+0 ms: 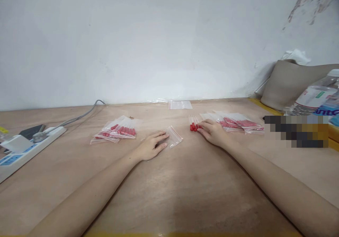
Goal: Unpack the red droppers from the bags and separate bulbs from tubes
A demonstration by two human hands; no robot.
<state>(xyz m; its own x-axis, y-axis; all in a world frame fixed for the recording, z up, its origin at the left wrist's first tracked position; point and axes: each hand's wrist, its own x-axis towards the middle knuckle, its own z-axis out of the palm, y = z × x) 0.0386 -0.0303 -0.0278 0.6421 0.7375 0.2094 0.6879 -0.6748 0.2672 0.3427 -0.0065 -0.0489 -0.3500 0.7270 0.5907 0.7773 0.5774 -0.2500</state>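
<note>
My left hand [152, 146] lies flat with its fingers stretched out over a small clear zip bag [174, 138]. Part of that bag is hidden under the palm and fingers. My right hand [212, 133] pinches at the edge of a small bunch of clear thin sticks with red ends [193, 127]. The red ends point toward me and the clear tips point to the wall. Beside the right hand, on its right, is a pile of filled zip bags [245, 123] with red pieces inside. Another pile of filled bags [123, 129] lies left of my left hand.
A flat zip bag [180, 105] lies by the wall. At left are a white power strip [45, 138] with a plugged-in grey cable [76, 118] and a dark flat device [29, 131]. A plastic bottle [312, 97] and a grey-brown container [286, 81] stand at right, near a blurred-out patch.
</note>
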